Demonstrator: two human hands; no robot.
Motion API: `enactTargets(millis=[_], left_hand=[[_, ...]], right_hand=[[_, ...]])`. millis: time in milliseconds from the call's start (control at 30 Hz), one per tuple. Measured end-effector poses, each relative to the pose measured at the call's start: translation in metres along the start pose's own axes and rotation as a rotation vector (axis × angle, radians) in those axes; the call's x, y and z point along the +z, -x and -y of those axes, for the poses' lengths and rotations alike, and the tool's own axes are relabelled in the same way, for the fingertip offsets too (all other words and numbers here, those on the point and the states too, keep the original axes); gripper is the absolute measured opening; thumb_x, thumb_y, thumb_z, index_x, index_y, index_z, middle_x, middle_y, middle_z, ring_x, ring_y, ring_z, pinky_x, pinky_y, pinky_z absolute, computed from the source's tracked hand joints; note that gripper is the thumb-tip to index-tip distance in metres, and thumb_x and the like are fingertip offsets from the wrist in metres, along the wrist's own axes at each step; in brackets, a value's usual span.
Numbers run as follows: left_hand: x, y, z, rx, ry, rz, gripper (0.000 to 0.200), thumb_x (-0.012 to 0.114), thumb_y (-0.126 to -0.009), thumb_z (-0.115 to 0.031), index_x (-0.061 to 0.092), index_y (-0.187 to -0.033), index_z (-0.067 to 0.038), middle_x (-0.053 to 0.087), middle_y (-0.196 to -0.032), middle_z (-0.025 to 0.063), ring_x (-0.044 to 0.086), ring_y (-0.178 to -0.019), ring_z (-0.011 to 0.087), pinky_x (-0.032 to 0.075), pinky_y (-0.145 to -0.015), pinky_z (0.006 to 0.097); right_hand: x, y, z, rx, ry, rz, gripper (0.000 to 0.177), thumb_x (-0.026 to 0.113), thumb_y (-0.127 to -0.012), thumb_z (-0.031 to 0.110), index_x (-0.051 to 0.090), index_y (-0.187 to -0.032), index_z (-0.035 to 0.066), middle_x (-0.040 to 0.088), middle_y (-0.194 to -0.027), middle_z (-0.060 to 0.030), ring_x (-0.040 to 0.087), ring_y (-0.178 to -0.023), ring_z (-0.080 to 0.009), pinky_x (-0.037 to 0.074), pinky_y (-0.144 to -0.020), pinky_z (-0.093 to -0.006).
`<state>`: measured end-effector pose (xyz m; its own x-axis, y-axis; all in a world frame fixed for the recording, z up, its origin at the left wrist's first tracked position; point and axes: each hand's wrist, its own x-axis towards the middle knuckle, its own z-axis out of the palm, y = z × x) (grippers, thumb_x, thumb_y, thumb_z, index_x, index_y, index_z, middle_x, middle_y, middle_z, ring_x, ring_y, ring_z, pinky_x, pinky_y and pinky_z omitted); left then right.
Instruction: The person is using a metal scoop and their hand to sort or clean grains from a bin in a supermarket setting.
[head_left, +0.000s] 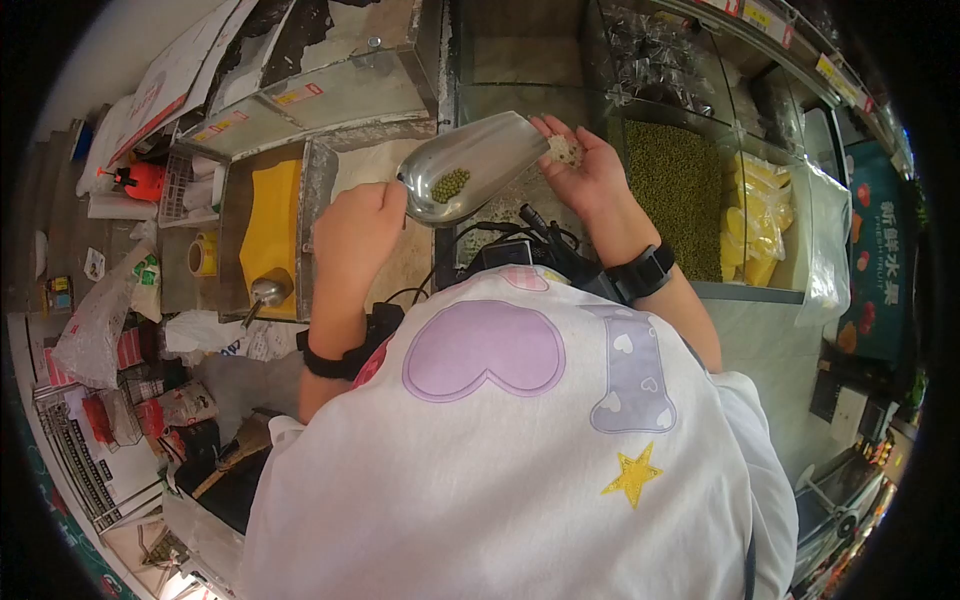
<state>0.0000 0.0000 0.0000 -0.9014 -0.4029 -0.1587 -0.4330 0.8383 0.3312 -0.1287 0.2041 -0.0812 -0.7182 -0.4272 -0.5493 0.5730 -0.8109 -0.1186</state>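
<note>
A metal scoop is held out over the bins, its handle end inside my left hand, whose fingers are wrapped round it. Near its closed end lies a small heap of green beans. My right hand is palm up at the scoop's open end, with its fingertips beside the rim. Some pale grains rest in the palm, and the fingers are partly curled about them.
A bin of green beans is to the right, beside yellow packets. Left of my left hand, a second scoop rests in a bin with yellow contents. Price-tagged glass partitions stand behind. Black cables lie close below the held scoop.
</note>
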Motion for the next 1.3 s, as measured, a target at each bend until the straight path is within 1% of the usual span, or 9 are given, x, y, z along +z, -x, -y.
enactTargets(millis=[67,100,167,300,367,567,767,967,1300], left_hand=[[0.0,0.0,0.0,0.002,0.008,0.01,0.042,0.038,-0.084,-0.035,0.063,-0.073,-0.003,0.061,-0.071,0.0181,0.059,-0.072,0.0384,0.046,-0.066,0.0437],[-0.004,0.002,0.002,-0.003,-0.007,0.016,0.042,0.038,-0.084,-0.035,0.063,-0.073,-0.003,0.061,-0.071,0.0181,0.059,-0.072,0.0384,0.046,-0.066,0.0437],[-0.004,0.001,0.001,-0.014,0.025,0.014,0.042,0.038,-0.084,-0.035,0.063,-0.073,-0.003,0.061,-0.071,0.018,0.059,-0.072,0.0384,0.045,-0.065,0.044],[-0.001,0.0,0.002,0.007,0.025,-0.015,0.042,0.038,-0.084,-0.035,0.063,-0.073,-0.002,0.061,-0.071,0.018,0.059,-0.072,0.0386,0.045,-0.066,0.0443],[-0.003,-0.001,0.001,-0.002,0.022,-0.011,0.042,0.038,-0.084,-0.034,0.063,-0.074,-0.002,0.061,-0.072,0.0188,0.059,-0.073,0.0393,0.045,-0.066,0.0448],[0.002,-0.003,-0.001,-0.006,0.014,-0.053,0.042,0.037,-0.085,-0.035,0.063,-0.077,-0.002,0.061,-0.077,0.0204,0.058,-0.075,0.0407,0.045,-0.067,0.0457],[0.003,-0.005,-0.003,-0.023,-0.038,-0.057,0.043,0.036,-0.086,-0.035,0.064,-0.078,-0.003,0.062,-0.078,0.02,0.059,-0.076,0.0405,0.046,-0.069,0.0459],[0.002,-0.003,0.0,-0.016,-0.093,-0.077,0.043,0.036,-0.086,-0.035,0.065,-0.079,-0.003,0.062,-0.078,0.0204,0.059,-0.075,0.041,0.047,-0.069,0.0468],[0.002,-0.001,-0.004,-0.019,-0.095,-0.071,0.044,0.035,-0.086,-0.035,0.065,-0.079,-0.003,0.062,-0.078,0.02,0.06,-0.075,0.0405,0.047,-0.069,0.0465]], right_hand=[[-0.002,-0.001,0.0,-0.015,0.019,0.062,0.044,0.025,-0.096,0.024,0.039,-0.124,-0.007,0.04,-0.129,-0.0215,0.038,-0.122,-0.0329,0.032,-0.103,-0.0419],[-0.003,0.0,-0.004,-0.007,0.005,0.057,0.044,0.025,-0.096,0.024,0.039,-0.124,-0.007,0.04,-0.129,-0.0215,0.038,-0.122,-0.0329,0.032,-0.103,-0.0419],[-0.002,0.001,-0.003,-0.021,0.011,0.152,0.043,0.025,-0.096,0.023,0.039,-0.124,-0.007,0.041,-0.129,-0.021,0.039,-0.121,-0.0327,0.034,-0.101,-0.0409],[0.009,0.01,-0.005,-0.048,-0.01,0.193,0.044,0.024,-0.096,0.023,0.039,-0.125,-0.007,0.039,-0.131,-0.02,0.04,-0.121,-0.0315,0.034,-0.1,-0.0392],[0.008,0.011,-0.003,-0.032,0.095,0.282,0.044,0.024,-0.096,0.023,0.04,-0.125,-0.006,0.041,-0.132,-0.0185,0.041,-0.119,-0.0295,0.034,-0.099,-0.0375],[0.006,0.011,-0.002,0.049,0.12,0.318,0.043,0.026,-0.095,0.022,0.044,-0.124,-0.004,0.047,-0.128,-0.0149,0.044,-0.115,-0.0263,0.037,-0.095,-0.0357],[0.005,0.01,-0.003,0.075,0.136,0.317,0.041,0.027,-0.095,0.021,0.047,-0.122,-0.003,0.048,-0.128,-0.0129,0.046,-0.113,-0.0258,0.038,-0.092,-0.0343],[0.005,0.009,-0.003,-0.004,0.151,0.285,0.042,0.027,-0.095,0.021,0.047,-0.122,-0.004,0.047,-0.128,-0.0136,0.044,-0.117,-0.0246,0.039,-0.091,-0.0331],[0.009,0.01,-0.005,-0.035,0.152,0.291,0.043,0.026,-0.095,0.021,0.044,-0.124,-0.005,0.045,-0.131,-0.0138,0.043,-0.12,-0.0246,0.04,-0.091,-0.032]])
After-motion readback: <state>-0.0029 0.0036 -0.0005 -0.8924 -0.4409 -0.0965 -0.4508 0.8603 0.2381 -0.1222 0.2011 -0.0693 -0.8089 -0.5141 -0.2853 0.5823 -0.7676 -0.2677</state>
